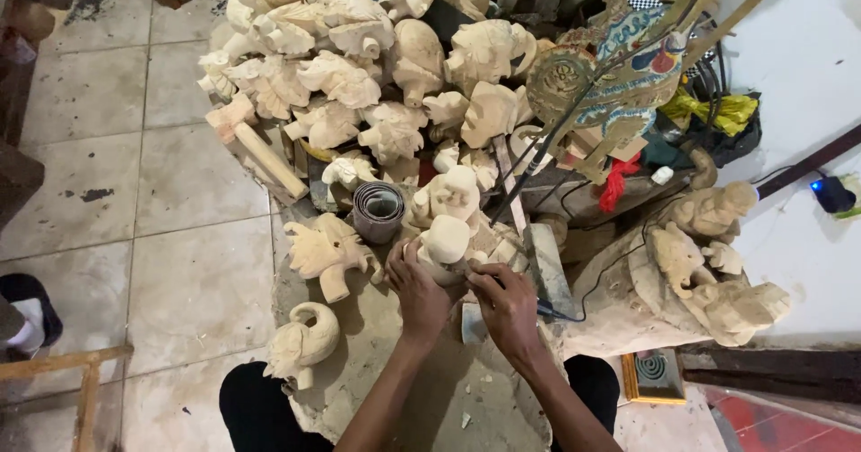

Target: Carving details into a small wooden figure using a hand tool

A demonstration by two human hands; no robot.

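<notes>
Both hands [462, 295] clasp carving [446, 244]; sandpaper roll [378, 210] beside.

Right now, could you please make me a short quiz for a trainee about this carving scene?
1. True or false: the left hand holds the pale wooden carving that is being worked.
2. What lies directly behind that carving? A) roll of sandpaper B) a metal bucket C) a green bottle
3. Fill in: the right hand grips a small ____ with a dark handle, pressed against the carving.

Key: 1 true; 2 A; 3 tool, probably a knife, though its blade is hidden.
</notes>
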